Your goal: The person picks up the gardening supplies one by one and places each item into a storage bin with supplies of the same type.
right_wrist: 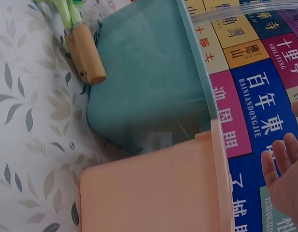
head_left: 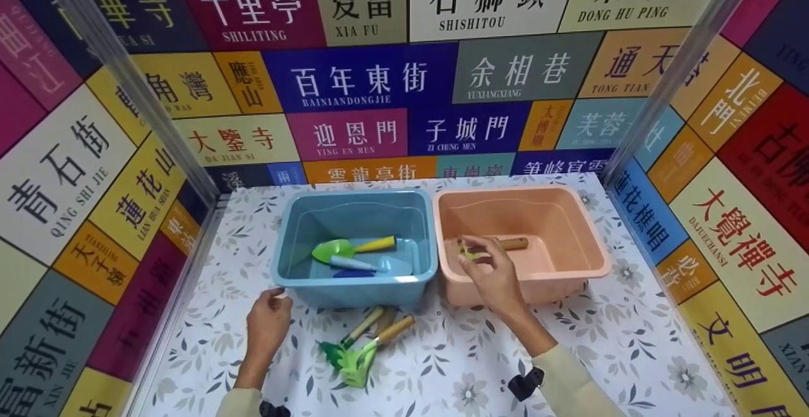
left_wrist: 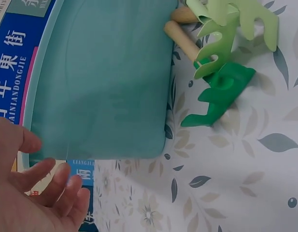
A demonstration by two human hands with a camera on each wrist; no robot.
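Observation:
My right hand hovers over the front of the peach bin, fingers loosely bent and nothing visible between them in the right wrist view. Behind its fingers, inside that bin, lies a small garden tool with a wooden handle and a light green head, partly hidden by the hand. Beside the front left corner of the blue bin is my left hand, its fingers relaxed and holding nothing. The blue bin contains a green trowel with a yellow handle, a light blue shovel and a dark blue piece.
In front of the blue bin, a light green hand rake and a dark green rake lie in a pile with wooden handles. The two bins stand side by side on a floral tabletop. Sign-covered panels enclose the back and sides.

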